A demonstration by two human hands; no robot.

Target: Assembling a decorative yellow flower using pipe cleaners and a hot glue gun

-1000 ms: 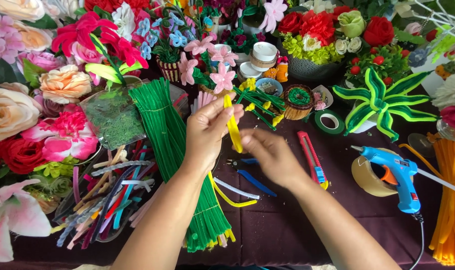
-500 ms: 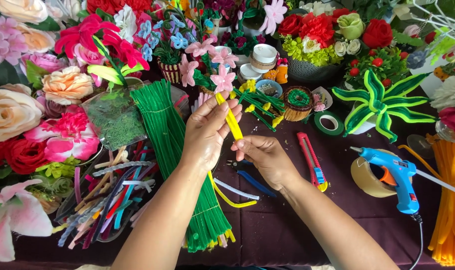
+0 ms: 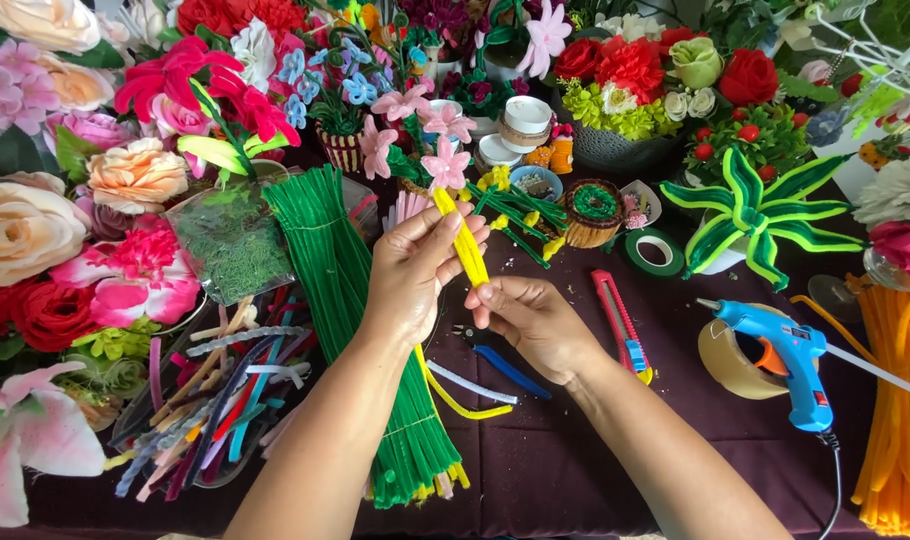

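1. Far left: tray of mixed pipe cleaner scraps [image 3: 205, 400], then green pipe cleaner bundle [image 3: 350, 300] lying on the dark tablecloth [image 3: 575, 460].
2. Left hand [image 3: 415, 275]: fingers closed around the yellow pipe cleaner [image 3: 465, 245], held upright mid-table.
3. Right hand [image 3: 535, 320]: fingertips pinching the same stem's lower end.
4. Right: red box cutter [image 3: 620, 325], tape roll [image 3: 730, 360], blue glue gun [image 3: 785, 360].

Clear plastic bag [image 3: 230, 245] of green moss-like filling: left of centre on bench [image 3: 575, 470], lying beside green stem bundle, crumpled, transparent with dark green contents. No labels, signs or screens visible elsewhere.
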